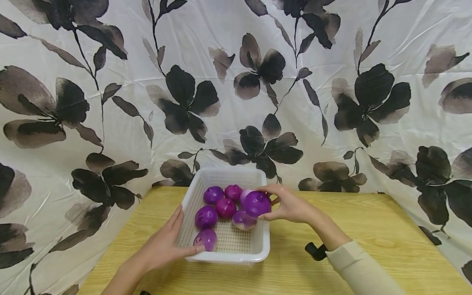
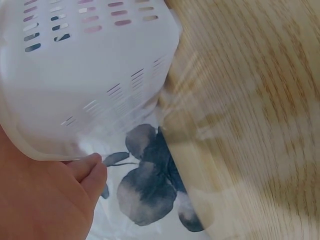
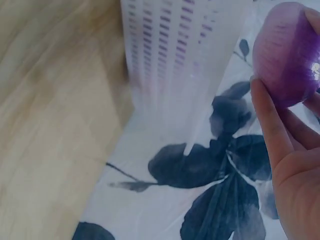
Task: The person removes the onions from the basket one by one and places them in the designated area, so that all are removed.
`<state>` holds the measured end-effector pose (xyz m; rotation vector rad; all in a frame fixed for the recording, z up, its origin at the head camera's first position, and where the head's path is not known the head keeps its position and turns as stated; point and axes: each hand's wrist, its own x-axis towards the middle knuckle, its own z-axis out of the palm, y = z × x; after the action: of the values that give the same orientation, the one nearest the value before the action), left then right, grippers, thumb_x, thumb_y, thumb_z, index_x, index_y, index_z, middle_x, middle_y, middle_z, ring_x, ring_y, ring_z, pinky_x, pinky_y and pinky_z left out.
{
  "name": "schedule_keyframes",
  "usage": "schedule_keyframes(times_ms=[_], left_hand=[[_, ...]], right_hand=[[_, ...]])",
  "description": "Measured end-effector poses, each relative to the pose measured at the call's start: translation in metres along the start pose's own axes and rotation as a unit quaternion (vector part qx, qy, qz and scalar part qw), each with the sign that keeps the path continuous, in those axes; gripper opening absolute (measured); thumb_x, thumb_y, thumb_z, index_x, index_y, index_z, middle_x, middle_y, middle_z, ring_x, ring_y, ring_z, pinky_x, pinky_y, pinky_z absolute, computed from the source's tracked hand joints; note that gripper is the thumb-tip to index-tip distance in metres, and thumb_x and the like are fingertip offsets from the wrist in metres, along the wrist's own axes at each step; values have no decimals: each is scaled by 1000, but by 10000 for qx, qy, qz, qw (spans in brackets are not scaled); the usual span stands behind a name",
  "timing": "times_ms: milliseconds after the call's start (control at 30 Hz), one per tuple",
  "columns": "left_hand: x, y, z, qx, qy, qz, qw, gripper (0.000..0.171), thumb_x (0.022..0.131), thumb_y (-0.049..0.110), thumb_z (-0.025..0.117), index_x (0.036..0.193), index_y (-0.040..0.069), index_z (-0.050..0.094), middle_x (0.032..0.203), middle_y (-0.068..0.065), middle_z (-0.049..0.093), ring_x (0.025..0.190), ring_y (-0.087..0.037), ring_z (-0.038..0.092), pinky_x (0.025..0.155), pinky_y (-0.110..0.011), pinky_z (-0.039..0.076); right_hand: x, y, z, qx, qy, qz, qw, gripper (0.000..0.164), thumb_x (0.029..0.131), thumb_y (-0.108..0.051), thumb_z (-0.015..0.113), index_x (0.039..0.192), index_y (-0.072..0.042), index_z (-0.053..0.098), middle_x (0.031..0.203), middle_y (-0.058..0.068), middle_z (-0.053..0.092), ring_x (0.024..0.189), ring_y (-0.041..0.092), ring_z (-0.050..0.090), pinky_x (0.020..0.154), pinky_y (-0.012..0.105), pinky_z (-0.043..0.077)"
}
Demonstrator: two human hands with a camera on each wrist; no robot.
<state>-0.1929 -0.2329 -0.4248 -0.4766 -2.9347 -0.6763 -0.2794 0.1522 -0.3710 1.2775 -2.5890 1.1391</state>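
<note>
A white perforated plastic basket (image 1: 236, 257) is on the table, with several purple onions (image 1: 206, 217) inside. My left hand (image 1: 158, 248) grips its near left corner, thumb over the rim and fingers along the outer left wall. In the left wrist view, fingers (image 2: 92, 172) show beside the rim of the basket (image 2: 75, 75). Over the basket's right side, my right hand (image 1: 289, 205) pinches a purple onion (image 1: 257, 204) between thumb and fingers, partly covering the onions below. From the right wrist, that onion (image 3: 282, 55) looks paler pink on one side.
The table (image 1: 302, 274) has a light wood-grain top. Behind and beside it hangs a white cloth (image 1: 228, 123) printed with dark flowers. A small black object (image 1: 316, 251) shows beside the right forearm, and another dark bit (image 1: 144, 292) at the bottom edge.
</note>
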Motion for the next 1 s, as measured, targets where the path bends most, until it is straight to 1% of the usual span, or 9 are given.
schedule_keyframes(times_ms=[167,367,533,667,733,900,1000], left_hand=[[1,0,-2,11,38,-34,10000,132,77,80,67,161,-5,13,170,-22,6,148,-50,28,114,-64,33],[1,0,-3,15,-40,-122,9999,131,77,81,67,162,-4,13,170,-21,5,149,-49,26,114,-64,33],[0,0,-1,-15,-38,-90,10000,131,77,81,67,161,-5,14,170,-21,6,149,-49,27,114,-64,34],[-3,0,0,4,-103,-153,9998,132,76,82,67,161,-5,14,170,-21,5,149,-49,27,114,-63,34],[-3,0,0,31,-90,-144,9999,132,77,82,66,161,-5,13,170,-21,6,148,-49,28,114,-63,35],[0,-1,1,93,-66,-73,9999,131,78,83,64,161,-5,14,170,-21,6,148,-47,28,114,-62,36],[0,-3,1,93,-117,-100,9998,132,77,83,64,161,-6,14,170,-21,5,149,-47,26,115,-62,34]], right_hand=[[0,5,-9,-203,285,3,9994,67,77,-19,90,136,-4,63,122,6,69,105,22,65,80,26,61],[-4,14,-16,-438,542,105,9975,71,76,-23,92,137,-3,63,121,7,70,103,21,66,80,26,61],[-11,26,-19,-442,593,394,9965,74,76,-26,93,138,-2,61,118,6,69,103,21,65,81,27,62],[-16,35,-19,-562,569,560,9952,77,77,-29,93,139,2,60,119,10,68,104,24,65,82,30,62],[-17,40,-19,-614,651,615,9941,77,76,-28,93,138,3,60,120,13,68,104,26,66,82,32,62],[-17,51,-22,-684,847,758,9912,75,75,-26,94,136,3,62,123,17,68,104,28,66,83,35,63],[-17,57,-22,-704,835,835,9905,76,75,-28,94,137,2,62,124,17,68,103,29,66,84,36,63]])
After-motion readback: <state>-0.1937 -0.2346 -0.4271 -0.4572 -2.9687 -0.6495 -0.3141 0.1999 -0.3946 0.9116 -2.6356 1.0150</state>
